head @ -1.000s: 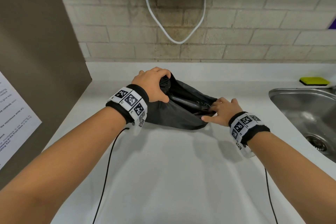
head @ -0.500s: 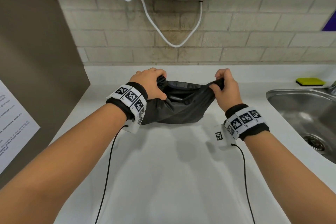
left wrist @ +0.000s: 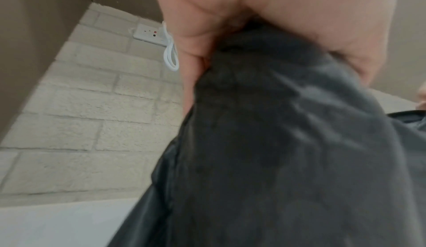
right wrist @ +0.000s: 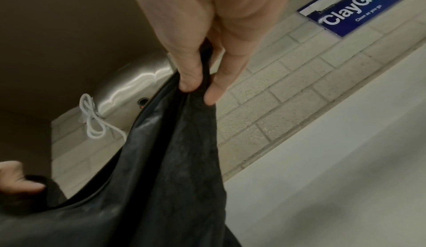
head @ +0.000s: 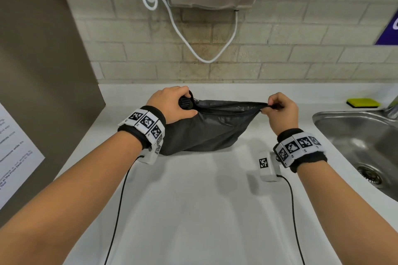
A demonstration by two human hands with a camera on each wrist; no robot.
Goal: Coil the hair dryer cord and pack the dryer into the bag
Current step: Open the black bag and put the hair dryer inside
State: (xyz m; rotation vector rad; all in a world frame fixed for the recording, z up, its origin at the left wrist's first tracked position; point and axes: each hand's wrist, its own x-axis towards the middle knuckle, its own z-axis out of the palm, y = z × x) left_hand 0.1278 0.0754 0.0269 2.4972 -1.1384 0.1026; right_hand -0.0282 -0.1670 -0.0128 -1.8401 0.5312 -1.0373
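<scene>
Dryer nearly bagged

Your left hand (head: pixel 172 104) grips the dryer (head: pixel 185 102) at the bag (head: pixel 206 131) mouth; your right hand (head: pixel 282 109) pinches the rim. Closing remains; cord unseen.

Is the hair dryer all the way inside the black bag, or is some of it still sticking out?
Partly out. The hair dryer has its round grille end showing above the bag by the left hand; the rest is hidden.

Dark grey bag (head: pixel 206 129) in my grip, black dryer (head: pixel 185 102), white desk (head: pixel 193 200), yellow-green sponge (head: pixel 363 103), checker-marked black-white wristbands (head: pixel 146 121).
</scene>
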